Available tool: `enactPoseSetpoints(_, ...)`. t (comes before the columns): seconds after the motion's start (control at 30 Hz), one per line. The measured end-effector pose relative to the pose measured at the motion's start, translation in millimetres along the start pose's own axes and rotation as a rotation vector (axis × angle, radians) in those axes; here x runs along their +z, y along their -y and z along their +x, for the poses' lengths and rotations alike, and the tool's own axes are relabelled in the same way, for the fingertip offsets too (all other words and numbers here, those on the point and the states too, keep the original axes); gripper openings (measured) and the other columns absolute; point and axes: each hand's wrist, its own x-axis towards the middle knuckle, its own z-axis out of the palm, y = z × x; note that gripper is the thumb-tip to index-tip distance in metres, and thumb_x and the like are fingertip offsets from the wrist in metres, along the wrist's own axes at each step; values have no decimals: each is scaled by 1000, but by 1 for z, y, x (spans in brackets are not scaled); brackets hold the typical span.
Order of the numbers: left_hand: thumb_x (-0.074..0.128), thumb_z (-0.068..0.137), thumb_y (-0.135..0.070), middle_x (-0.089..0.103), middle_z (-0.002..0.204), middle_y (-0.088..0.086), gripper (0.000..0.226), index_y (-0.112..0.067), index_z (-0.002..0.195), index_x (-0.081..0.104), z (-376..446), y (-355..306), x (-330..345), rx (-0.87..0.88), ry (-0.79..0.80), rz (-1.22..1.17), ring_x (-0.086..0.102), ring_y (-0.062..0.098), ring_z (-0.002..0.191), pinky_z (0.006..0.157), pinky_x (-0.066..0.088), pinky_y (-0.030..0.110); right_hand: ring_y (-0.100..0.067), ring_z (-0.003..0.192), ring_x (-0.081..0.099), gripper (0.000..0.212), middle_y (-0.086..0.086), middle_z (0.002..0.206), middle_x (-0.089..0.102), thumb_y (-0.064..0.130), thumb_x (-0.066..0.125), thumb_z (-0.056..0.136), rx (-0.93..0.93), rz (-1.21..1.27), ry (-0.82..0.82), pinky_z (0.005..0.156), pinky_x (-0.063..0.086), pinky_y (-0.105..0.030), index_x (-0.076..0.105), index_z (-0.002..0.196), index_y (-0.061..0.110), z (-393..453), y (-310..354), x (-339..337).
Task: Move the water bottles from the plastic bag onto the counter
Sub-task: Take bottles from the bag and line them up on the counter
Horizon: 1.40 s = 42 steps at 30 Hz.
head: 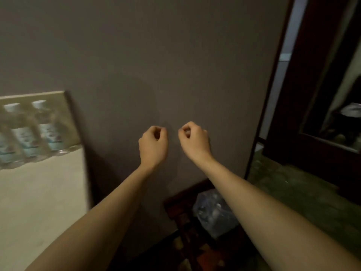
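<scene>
Several clear water bottles (29,132) with white caps and pale blue labels stand in a row on the pale counter (41,196) at the left, blurred. A crumpled clear plastic bag (213,212) lies low on a dark patterned surface, between my forearms; its contents cannot be made out. My left hand (153,146) and my right hand (194,141) are raised side by side in front of the grey wall, both curled into loose fists with nothing in them, well above the bag and right of the counter.
A plain grey wall (156,65) fills the middle of the view. At the right its dark edge meets a dark wooden frame (293,114) and a greenish floor (293,188). A dark red patterned rug or stand (187,243) lies under the bag.
</scene>
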Motion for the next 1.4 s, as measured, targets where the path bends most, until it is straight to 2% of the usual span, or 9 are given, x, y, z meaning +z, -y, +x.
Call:
enactPoseSetpoints(0.33,47,98,-32,70,83,4,27,-16,92,68,19,19,194,-102,213,-47,68,24,82,82,57,49,-22,82,64,12,-2,82,71,28,55,93,208,-161,-61,68,48,-31,60,86,20,61,-169,-48)
enactPoseSetpoints(0.63,50,97,-27,73,89,17,32,-4,92,71,52,106,330,-336,339,20,69,33,87,82,56,45,-25,91,65,11,-8,92,70,22,56,93,422,-257,114,81,55,-40,64,96,15,129,-304,-29)
enactPoseSetpoints(0.9,50,97,-32,72,79,14,37,-5,84,71,60,195,369,-581,442,99,70,30,78,78,58,43,-26,85,66,12,-10,88,68,24,55,94,615,-197,413,80,56,-40,61,89,15,140,-387,23)
enactPoseSetpoints(1.0,51,97,-28,73,75,17,39,3,83,70,49,222,380,-706,593,106,72,32,74,74,61,46,-26,70,61,29,-6,68,58,20,52,95,721,-184,571,74,53,-41,50,66,16,128,-423,42)
enactPoseSetpoints(1.07,50,99,-24,75,84,21,37,5,89,71,38,239,392,-804,686,124,74,34,81,75,61,47,-28,71,59,33,-10,68,55,16,50,95,815,-187,682,76,54,-46,47,62,15,118,-447,55)
enactPoseSetpoints(1.17,51,98,-18,73,93,20,30,5,92,69,21,265,412,-887,797,169,71,30,84,84,59,41,-33,77,62,26,-17,76,60,14,48,94,902,-160,817,77,55,-49,57,71,8,108,-485,77)
enactPoseSetpoints(1.27,50,98,-14,62,73,9,33,-7,68,62,8,289,438,-942,888,216,55,13,64,65,48,27,-32,88,67,23,-13,87,67,12,45,95,924,-144,945,85,56,-46,65,88,4,94,-529,102)
enactPoseSetpoints(1.33,49,101,-20,64,80,5,30,-6,81,66,2,304,458,-1027,903,221,57,10,71,67,49,21,-25,85,62,25,-7,84,64,12,42,97,948,-152,970,91,53,-49,61,80,13,82,-560,115)
enactPoseSetpoints(1.4,45,104,-23,66,92,6,31,-5,94,68,-2,320,478,-1081,945,239,62,16,86,83,51,26,-24,90,61,26,-9,97,66,17,40,99,992,-169,1014,93,51,-44,64,94,14,73,-588,127)
